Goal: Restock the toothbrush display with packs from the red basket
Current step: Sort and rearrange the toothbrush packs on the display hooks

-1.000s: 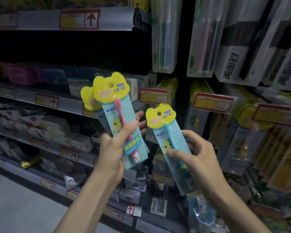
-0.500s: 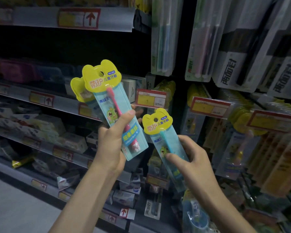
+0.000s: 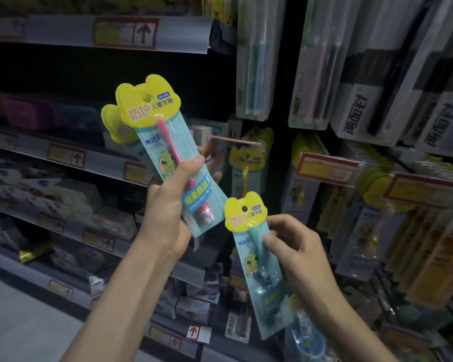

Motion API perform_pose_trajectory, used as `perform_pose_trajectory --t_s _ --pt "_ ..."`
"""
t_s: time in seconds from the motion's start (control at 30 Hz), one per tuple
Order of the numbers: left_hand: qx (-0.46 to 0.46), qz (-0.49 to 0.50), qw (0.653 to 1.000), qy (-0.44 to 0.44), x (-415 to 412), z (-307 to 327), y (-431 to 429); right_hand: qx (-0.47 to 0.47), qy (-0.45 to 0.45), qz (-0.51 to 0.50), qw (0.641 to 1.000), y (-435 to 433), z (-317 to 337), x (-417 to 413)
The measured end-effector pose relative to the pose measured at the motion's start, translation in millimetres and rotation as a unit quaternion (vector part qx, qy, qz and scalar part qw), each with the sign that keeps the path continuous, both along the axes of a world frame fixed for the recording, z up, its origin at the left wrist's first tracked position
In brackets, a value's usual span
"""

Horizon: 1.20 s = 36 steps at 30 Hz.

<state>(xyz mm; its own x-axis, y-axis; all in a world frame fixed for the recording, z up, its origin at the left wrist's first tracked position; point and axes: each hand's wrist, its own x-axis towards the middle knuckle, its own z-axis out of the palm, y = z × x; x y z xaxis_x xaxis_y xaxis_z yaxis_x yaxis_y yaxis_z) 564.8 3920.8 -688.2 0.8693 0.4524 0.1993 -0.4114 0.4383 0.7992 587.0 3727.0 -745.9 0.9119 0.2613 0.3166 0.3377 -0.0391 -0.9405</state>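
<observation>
**Head view, facing the toothbrush shelves.** As I judge it, the step in hand is this: the packs are out of the basket and held up before the display, and none of the three is on a hook yet. The red basket is out of view.

**Left hand** [image 3: 165, 212]: the fingers are curled round two packs held fanned together, with the thumb [image 3: 194, 163] pressed across the front. The front pack [image 3: 165, 150] carries a pink brush. The second pack [image 3: 114, 125] sits behind and to the left, showing little more than its yellow header. Both tilt with their tops toward the upper left.

**Right hand** [image 3: 298, 254]: it pinches the third pack [image 3: 247, 222], which carries a teal brush. The thumb lies on the pack's face just below the yellow header, and the other fingers curl at its right edge and behind. This pack sits lower than the left-hand pair and apart from it, and its hanging hole [image 3: 244, 208] is uncovered.

**Target:** a row of hanging packs [image 3: 246, 158] with the same yellow headers, just beyond both hands. It hangs under a price tag [image 3: 234, 141] that appears tipped up edge-on.

**Next move, in my estimate:** I would bring the third pack up to that row and thread its hole over the hook. I cannot make out the hook itself in the dim light, so lining up the hole will need care.
</observation>
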Motion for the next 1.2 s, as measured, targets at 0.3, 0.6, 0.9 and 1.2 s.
perform_pose_trajectory --t_s 0.3,0.6,0.9,1.2 --pt "0.087 -0.004 0.995 -0.040 3 16 -3 0.040 0.028 -0.067 0.997 8 4 6" --pt "0.108 -0.001 0.993 -0.041 1 17 4 0.059 -0.017 -0.111 0.992 38 15 23" --pt "0.098 0.001 0.995 -0.031 4 14 4 0.101 -0.035 -0.144 0.984 60 18 35" --pt "0.096 -0.003 0.995 -0.035 2 16 2 0.109 -0.019 -0.177 0.978 68 12 50"
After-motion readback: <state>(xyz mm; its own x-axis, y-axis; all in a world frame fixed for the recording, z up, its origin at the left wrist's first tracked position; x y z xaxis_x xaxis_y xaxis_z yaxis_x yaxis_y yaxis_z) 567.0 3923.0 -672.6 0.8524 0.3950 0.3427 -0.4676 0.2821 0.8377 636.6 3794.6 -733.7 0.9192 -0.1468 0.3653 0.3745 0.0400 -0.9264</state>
